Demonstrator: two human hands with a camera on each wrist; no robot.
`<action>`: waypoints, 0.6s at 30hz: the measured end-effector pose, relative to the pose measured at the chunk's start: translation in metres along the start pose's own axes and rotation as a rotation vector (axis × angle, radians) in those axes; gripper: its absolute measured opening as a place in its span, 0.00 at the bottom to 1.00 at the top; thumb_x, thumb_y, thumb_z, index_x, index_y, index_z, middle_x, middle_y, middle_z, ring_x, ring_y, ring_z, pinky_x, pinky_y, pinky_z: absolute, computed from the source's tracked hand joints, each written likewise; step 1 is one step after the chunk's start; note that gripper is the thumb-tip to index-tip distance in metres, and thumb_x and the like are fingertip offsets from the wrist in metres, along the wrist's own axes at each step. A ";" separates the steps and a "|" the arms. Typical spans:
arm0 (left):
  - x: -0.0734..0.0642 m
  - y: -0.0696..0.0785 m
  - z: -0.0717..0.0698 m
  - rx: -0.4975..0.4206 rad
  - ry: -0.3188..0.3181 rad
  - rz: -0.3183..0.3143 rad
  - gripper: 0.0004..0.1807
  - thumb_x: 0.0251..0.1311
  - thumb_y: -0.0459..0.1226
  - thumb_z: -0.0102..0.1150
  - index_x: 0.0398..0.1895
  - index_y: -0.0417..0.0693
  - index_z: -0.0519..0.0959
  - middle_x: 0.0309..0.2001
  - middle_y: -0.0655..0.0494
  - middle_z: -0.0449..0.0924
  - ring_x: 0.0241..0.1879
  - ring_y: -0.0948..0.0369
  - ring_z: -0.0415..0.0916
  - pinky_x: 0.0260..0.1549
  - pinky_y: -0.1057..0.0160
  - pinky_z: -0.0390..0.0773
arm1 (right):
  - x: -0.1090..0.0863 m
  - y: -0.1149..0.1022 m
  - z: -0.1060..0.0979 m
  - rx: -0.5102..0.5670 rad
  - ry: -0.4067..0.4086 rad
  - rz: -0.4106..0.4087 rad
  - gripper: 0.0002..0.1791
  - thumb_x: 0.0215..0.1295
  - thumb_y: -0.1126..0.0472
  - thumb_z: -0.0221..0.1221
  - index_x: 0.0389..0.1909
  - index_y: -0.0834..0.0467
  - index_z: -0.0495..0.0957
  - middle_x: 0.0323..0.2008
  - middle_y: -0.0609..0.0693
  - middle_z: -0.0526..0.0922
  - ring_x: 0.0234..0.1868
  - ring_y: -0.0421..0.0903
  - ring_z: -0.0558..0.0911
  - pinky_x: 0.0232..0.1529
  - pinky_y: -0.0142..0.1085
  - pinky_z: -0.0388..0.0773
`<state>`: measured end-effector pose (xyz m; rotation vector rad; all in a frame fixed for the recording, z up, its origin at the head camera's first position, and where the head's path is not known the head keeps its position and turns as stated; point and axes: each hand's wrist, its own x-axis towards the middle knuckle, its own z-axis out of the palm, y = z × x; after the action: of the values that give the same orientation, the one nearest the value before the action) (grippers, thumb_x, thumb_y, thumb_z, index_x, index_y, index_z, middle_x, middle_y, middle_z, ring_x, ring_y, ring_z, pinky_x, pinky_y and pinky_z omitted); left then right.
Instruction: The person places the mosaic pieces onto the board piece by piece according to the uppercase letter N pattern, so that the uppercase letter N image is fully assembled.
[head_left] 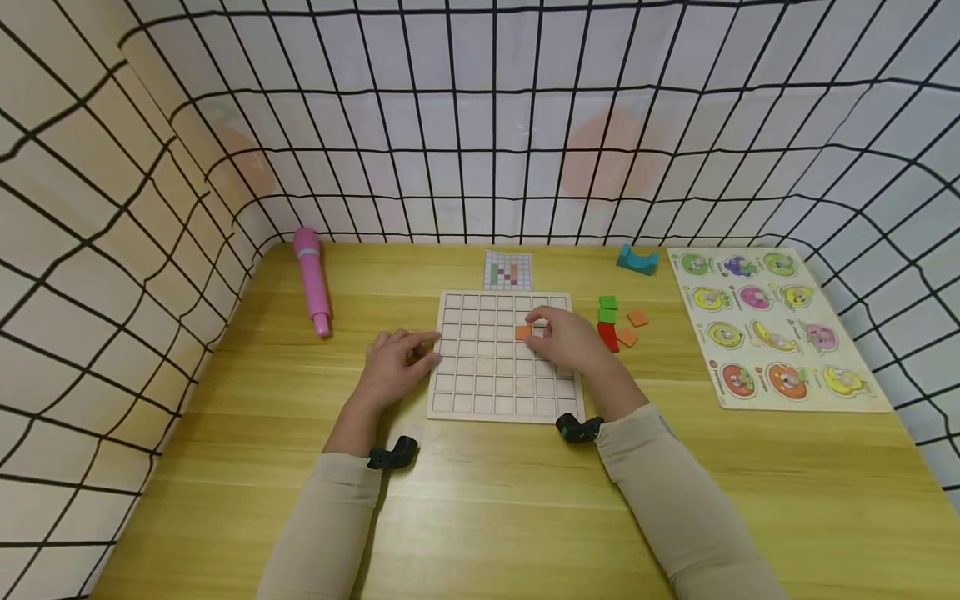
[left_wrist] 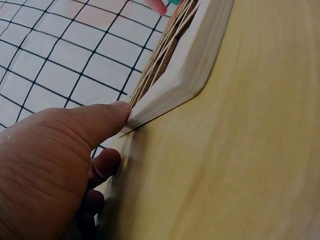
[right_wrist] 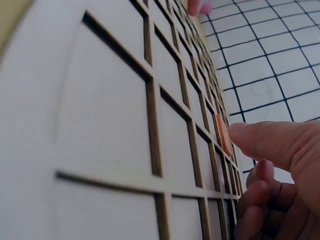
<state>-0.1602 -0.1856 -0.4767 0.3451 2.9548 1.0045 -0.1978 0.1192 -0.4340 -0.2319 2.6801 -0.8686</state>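
Observation:
A pale wooden grid board [head_left: 480, 386] lies on the table between both hands. One orange square tile [head_left: 522, 332] sits in a cell right of its middle. Over that cell is my right hand [head_left: 568, 340], its thumb at the tile's near edge and its index finger slightly apart from the tile. In the right wrist view the thumb tip meets the orange tile [right_wrist: 223, 135]; the index fingertip cannot be made out. My left hand [head_left: 395, 367] touches the board's left edge with thumb and index finger, the thumb on the board's side [left_wrist: 185, 80] in the left wrist view.
Right of the board lie green tiles [head_left: 607, 309], red pieces [head_left: 608, 337] and orange tiles [head_left: 637, 318]. Behind it is a small pattern card [head_left: 507, 271]. A teal curved block [head_left: 637, 260], a fruit picture board [head_left: 780, 325] and a pink microphone-shaped object [head_left: 311, 279] stand around. Black netting [head_left: 495, 150] encloses the table.

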 end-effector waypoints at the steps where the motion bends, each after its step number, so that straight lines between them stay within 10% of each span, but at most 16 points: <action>1: 0.000 0.000 0.000 -0.003 0.000 0.000 0.21 0.69 0.47 0.63 0.64 0.58 0.81 0.42 0.54 0.82 0.44 0.54 0.66 0.51 0.52 0.59 | -0.002 0.001 -0.001 0.019 0.004 0.007 0.22 0.71 0.51 0.61 0.63 0.49 0.76 0.30 0.51 0.74 0.26 0.47 0.72 0.28 0.37 0.66; 18: -0.001 0.002 -0.001 0.005 -0.002 0.001 0.21 0.69 0.48 0.63 0.63 0.58 0.81 0.41 0.53 0.82 0.43 0.54 0.66 0.51 0.51 0.60 | -0.036 0.053 -0.030 0.053 0.131 0.097 0.28 0.72 0.46 0.61 0.68 0.52 0.72 0.30 0.51 0.72 0.25 0.48 0.71 0.28 0.38 0.66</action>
<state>-0.1591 -0.1849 -0.4745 0.3480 2.9567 0.9962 -0.1770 0.1867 -0.4336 -0.0333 2.7577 -0.9533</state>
